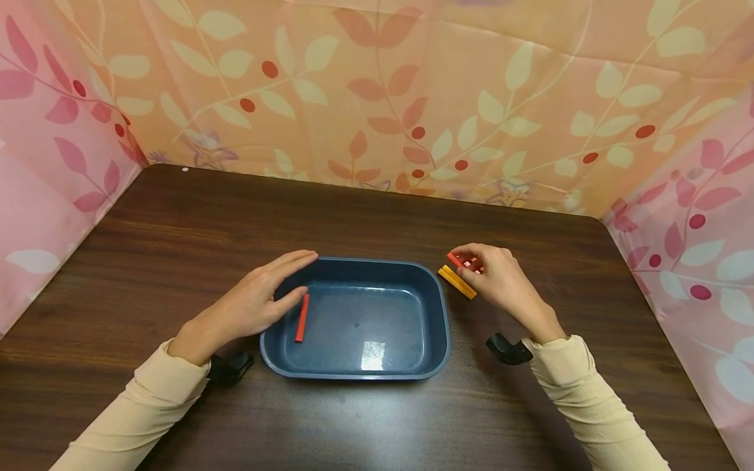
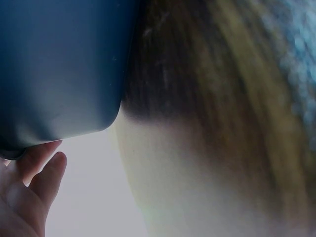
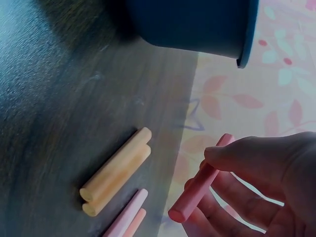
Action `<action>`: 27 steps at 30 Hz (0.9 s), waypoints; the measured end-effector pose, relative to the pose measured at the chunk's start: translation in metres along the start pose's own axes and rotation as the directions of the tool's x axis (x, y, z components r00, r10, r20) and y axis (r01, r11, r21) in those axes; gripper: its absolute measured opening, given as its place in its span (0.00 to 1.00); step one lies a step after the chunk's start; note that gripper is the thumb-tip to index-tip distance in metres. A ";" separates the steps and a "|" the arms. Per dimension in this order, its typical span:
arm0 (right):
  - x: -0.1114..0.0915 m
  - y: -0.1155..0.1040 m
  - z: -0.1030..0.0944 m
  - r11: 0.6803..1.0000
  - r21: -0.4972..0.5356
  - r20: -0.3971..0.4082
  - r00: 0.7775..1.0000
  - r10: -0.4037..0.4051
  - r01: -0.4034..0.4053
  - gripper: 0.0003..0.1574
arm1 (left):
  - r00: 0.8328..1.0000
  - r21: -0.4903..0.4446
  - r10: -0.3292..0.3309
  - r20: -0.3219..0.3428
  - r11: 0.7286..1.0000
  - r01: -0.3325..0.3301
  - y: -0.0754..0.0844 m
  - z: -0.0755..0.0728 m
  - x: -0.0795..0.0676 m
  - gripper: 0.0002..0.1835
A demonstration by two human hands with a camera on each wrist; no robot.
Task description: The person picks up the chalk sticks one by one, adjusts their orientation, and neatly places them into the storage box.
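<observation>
A dark blue plastic bin point(image 1: 356, 377) stands on the table. My left hand point(image 1: 250, 304) is at its left side, fingers straight along the far left corner of the rim and thumb reaching over the inside. Just below that thumb lies a red stick point(image 1: 302, 320) in the bin. To the right of the bin, my right hand point(image 1: 497, 271) pinches another short round red stick point(image 3: 200, 190) between thumb and fingers, raised off the table. Two yellow-orange sticks point(image 3: 116, 173) lie side by side under that hand, with pinkish sticks point(image 3: 129, 215) close by.
The dark wood-grain table point(image 1: 377, 432) runs back to a floral curtain point(image 1: 377, 98), which also hangs at both sides. A black wrist mount point(image 1: 508, 350) sits under the right sleeve, and another black mount point(image 1: 231, 368) under the left.
</observation>
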State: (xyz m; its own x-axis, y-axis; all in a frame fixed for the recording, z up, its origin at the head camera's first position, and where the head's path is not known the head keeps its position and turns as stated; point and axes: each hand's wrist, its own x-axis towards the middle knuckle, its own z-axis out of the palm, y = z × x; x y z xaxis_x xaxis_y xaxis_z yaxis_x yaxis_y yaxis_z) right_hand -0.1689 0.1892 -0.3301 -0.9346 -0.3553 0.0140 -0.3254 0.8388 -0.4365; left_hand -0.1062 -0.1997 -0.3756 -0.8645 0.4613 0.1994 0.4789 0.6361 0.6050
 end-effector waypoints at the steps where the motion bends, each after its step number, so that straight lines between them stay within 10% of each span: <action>1: 0.000 0.000 0.000 1.000 0.007 -0.002 1.000 -0.002 0.002 0.18 | 1.000 0.000 0.000 0.001 1.000 0.000 0.000 0.000 0.000 0.32; 27: -0.007 -0.030 -0.018 0.976 0.216 0.032 0.999 0.010 -0.017 0.21 | 1.000 0.003 -0.004 0.006 1.000 0.004 0.001 -0.001 0.000 0.33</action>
State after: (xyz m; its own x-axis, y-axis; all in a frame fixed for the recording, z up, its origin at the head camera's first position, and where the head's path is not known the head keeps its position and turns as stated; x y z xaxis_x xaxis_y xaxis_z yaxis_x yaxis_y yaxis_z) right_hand -0.1551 0.1740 -0.3014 -0.9330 -0.3594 -0.0190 -0.2708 0.7358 -0.6206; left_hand -0.1057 -0.1994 -0.3743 -0.8653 0.4630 0.1923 0.4763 0.6393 0.6037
